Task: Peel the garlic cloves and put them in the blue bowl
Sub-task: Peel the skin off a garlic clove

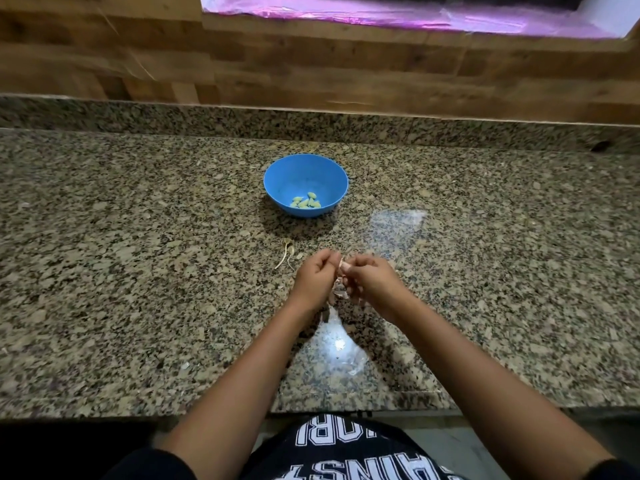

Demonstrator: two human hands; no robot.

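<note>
Both hands are meeting low over the counter [138, 237], toward its near edge. The left hand [313, 278] and the right hand [369, 278] are each curling their fingers in and pinching one clove [343, 268] between them, with papery skin [337, 289] hanging beneath. The bowl [277, 174] is sitting beyond the hands, well apart, holding a few peeled cloves [306, 201]. A dry stem [286, 254] is lying just beside the left hand.
</note>
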